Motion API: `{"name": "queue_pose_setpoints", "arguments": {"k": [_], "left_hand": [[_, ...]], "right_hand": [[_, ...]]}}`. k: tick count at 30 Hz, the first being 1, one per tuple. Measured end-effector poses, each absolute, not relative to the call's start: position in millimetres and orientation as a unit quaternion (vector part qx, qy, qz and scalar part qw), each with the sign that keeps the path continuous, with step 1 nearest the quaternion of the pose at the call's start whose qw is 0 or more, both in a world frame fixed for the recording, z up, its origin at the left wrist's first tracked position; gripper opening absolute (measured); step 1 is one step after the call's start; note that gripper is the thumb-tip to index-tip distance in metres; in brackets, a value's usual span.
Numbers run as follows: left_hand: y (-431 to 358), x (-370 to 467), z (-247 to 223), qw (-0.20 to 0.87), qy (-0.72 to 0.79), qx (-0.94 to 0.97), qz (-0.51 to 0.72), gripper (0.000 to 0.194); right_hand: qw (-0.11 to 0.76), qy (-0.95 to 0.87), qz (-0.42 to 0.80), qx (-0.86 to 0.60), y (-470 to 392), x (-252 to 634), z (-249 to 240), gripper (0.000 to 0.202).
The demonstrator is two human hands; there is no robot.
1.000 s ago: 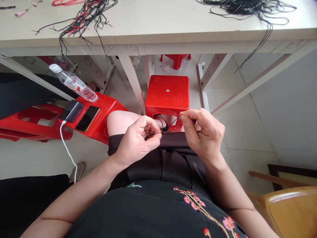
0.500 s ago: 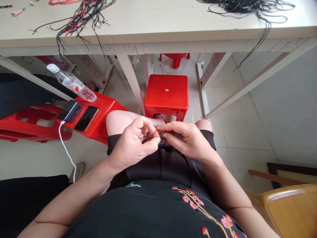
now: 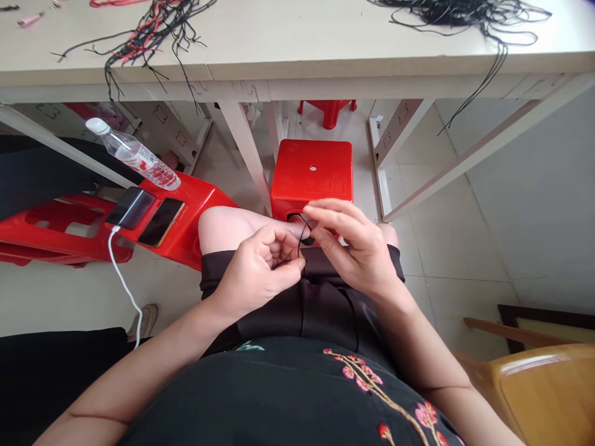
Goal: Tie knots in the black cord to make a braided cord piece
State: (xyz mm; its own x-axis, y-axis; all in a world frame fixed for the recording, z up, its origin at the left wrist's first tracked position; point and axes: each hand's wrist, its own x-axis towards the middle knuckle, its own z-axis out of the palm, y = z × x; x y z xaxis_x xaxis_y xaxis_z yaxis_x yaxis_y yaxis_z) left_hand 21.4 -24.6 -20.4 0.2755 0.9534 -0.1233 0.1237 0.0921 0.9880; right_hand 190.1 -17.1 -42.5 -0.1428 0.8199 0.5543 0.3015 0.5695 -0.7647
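Note:
Above my lap, my left hand [image 3: 258,266] is closed, its thumb and curled fingers pinching a thin black cord [image 3: 300,243]. The cord rises in a small bend toward my right hand [image 3: 354,249]. There the thumb and index finger come together where the cord passes, while the other fingers stretch out forward. Part of the cord inside my left palm is hidden by the fingers. Both hands are a short way apart, just in front of a red stool [image 3: 312,170].
A white table [image 3: 288,43] spans the front, with black and red cords [image 3: 153,37] left and a black cord bundle [image 3: 446,12] right. At left, a bottle [image 3: 134,155], a power bank [image 3: 131,207] and a phone [image 3: 161,222] rest on another red stool [image 3: 199,198].
My right hand has lifted forward, away from my left, and its fingers have straightened. A short stretch of cord now shows between the hands. My left hand has barely shifted.

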Motion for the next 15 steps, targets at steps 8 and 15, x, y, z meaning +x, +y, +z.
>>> {"name": "queue_pose_setpoints", "arguments": {"k": [8,15], "left_hand": [[-19,23,-15,0.593,0.488,0.461,0.444,0.018],[-21,24,-8,0.654,0.465,0.414,0.429,0.012]], "right_hand": [[0.556,-0.626,0.424,-0.344,-35,170,-55,0.023],[0.585,-0.566,0.450,-0.367,-39,167,-54,0.009]]}}
